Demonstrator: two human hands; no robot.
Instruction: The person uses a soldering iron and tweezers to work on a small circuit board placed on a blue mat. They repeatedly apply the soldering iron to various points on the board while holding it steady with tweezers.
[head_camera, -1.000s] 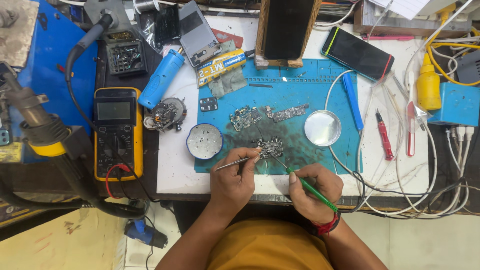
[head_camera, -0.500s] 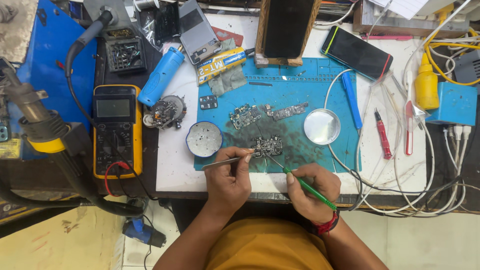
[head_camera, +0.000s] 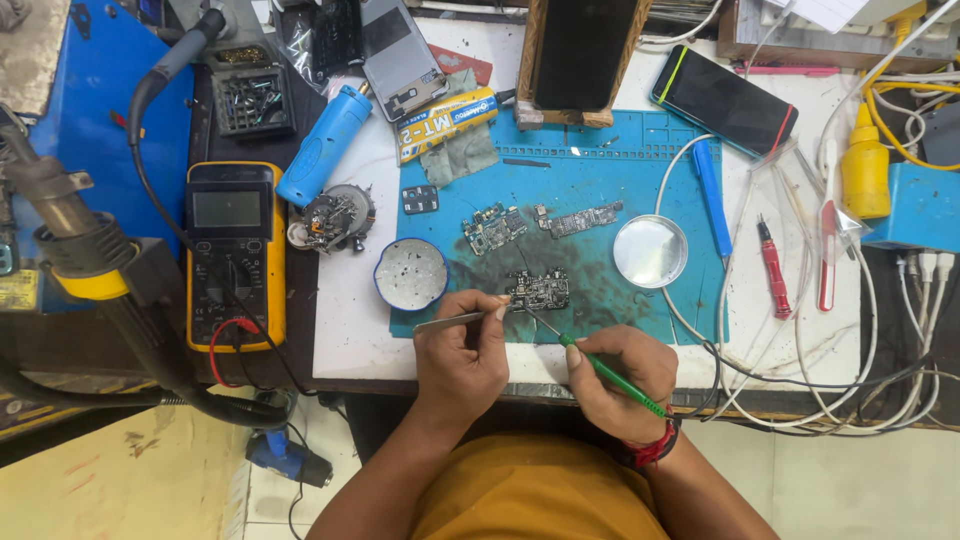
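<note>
The small circuit board (head_camera: 540, 289) sits near the front edge of the teal mat (head_camera: 600, 170), and both tools are on it now. A second ago the tweezers (head_camera: 455, 320) were pointing off left toward the round tin (head_camera: 411, 274); now the left hand (head_camera: 462, 352) has swung them so the tip meets the board's left edge, fingers pinched round them. The right hand (head_camera: 620, 375) hasn't really budged, wrapped around the green-handled probe (head_camera: 610, 375) with its thin tip on the board. So they look settled on one spot.

Room's tight: two more boards (head_camera: 540, 222) just behind, a round lens (head_camera: 650, 251) to the right, white cables (head_camera: 760, 340) looping near the right wrist. Wrists sit right at the worktop (head_camera: 350, 330) lip.
</note>
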